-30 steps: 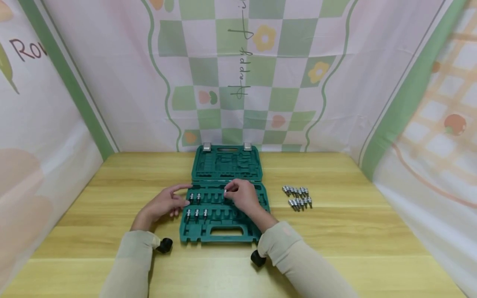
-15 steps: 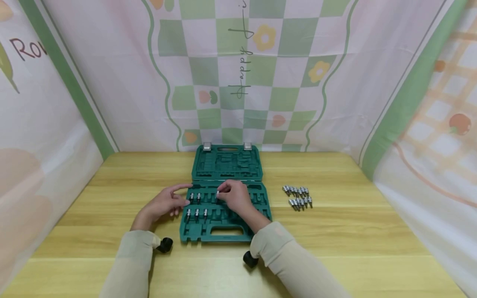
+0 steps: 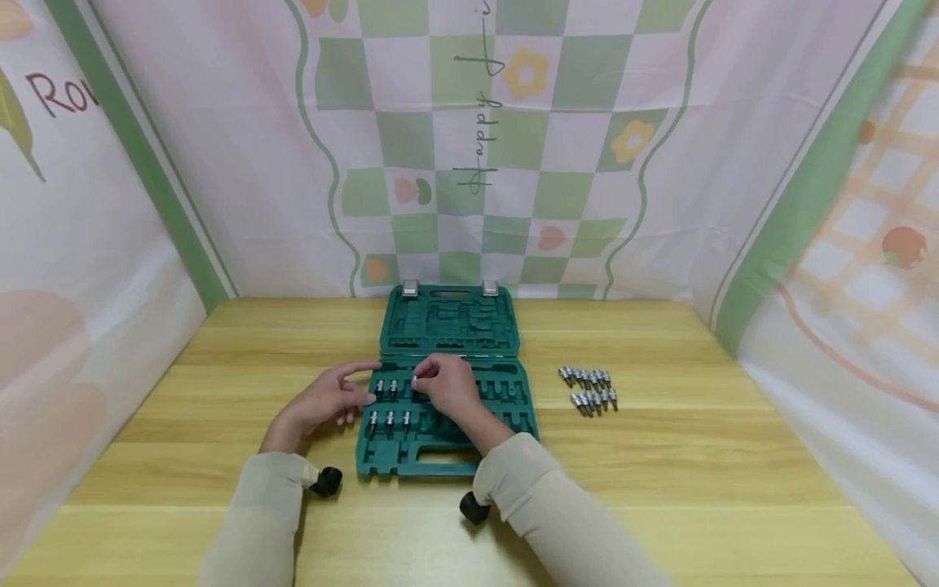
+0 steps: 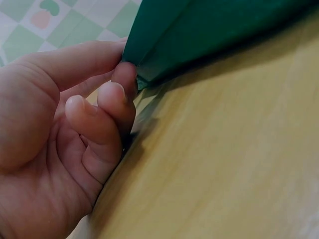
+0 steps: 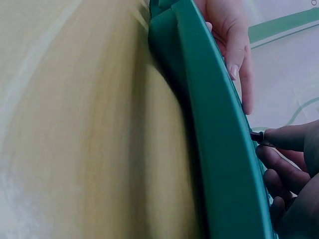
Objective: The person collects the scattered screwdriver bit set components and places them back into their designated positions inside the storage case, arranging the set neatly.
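Observation:
A green tool case (image 3: 450,320) lies open on the table. My right hand (image 3: 451,386) is over its near half and pinches a small bit socket (image 5: 257,136) between thumb and fingertips, at the back row of slots. The fingers partly hide the socket. My left hand (image 3: 328,399) holds the case's left edge, thumb on the rim, index finger stretched toward the back corner; the other fingers curl (image 4: 94,119) at its outer side. Left of the right hand, two bit sockets (image 3: 386,388) sit in the back row. Three more bit sockets (image 3: 390,421) sit in the front row.
Two groups of loose bit sockets, a back group (image 3: 584,377) and a front group (image 3: 595,401), lie on the wooden table (image 3: 660,456) right of the case. The case lid stands near the patterned cloth wall (image 3: 469,147). Black wrist cameras (image 3: 326,482) hang at both cuffs.
My right hand has moved left along the back row of slots, with the bit socket in its fingertips. My left hand stays at the case's left edge.

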{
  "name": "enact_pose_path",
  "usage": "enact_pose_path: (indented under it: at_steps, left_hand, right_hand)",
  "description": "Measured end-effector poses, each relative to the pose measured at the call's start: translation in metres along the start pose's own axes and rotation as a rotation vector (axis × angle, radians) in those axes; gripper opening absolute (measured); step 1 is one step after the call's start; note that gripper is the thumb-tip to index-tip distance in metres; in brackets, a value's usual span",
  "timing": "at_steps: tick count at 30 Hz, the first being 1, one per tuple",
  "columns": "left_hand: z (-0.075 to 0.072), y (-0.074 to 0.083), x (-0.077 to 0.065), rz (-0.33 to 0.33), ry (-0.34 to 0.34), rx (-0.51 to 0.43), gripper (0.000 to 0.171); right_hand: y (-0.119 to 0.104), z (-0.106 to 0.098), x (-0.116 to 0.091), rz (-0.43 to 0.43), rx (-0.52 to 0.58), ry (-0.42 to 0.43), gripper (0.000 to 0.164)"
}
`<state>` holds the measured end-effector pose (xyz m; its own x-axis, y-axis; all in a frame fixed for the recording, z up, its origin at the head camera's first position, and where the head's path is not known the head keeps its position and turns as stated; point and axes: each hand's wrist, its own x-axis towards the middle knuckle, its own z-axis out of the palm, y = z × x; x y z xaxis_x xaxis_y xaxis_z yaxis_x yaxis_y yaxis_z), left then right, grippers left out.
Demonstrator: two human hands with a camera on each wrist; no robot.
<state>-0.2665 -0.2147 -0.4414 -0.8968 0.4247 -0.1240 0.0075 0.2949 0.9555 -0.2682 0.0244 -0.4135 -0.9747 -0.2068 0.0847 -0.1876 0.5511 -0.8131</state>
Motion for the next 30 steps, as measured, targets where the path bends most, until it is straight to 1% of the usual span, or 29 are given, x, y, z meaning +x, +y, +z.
enact_pose_path:
  at_steps: [12, 17, 20, 24, 30]
  left_hand:
    - [0.0010, 0.0045, -0.0026, 0.005, -0.008, -0.005, 0.059]
    - [0.0006, 0.0040, -0.0021, 0.007, -0.003, -0.001, 0.059]
    - [0.0004, 0.0030, -0.0016, 0.005, -0.002, -0.005, 0.059]
    - [0.0005, 0.0018, -0.0009, 0.005, -0.006, -0.007, 0.059]
    - [0.0005, 0.0024, -0.0013, 0.005, -0.002, -0.001, 0.059]
  right_hand:
    - [-0.0055, 0.0073, 0.0057, 0.018, -0.008, -0.016, 0.004]
    - [-0.0051, 0.0090, 0.0078, 0.006, -0.054, -0.022, 0.003]
    - [-0.0044, 0.0092, 0.0090, -0.009, -0.100, -0.031, 0.002]
    - [-0.0035, 0.0090, 0.0092, -0.028, -0.156, -0.040, 0.004]
    - [-0.0040, 0.0093, 0.0080, -0.039, -0.197, -0.041, 0.006]
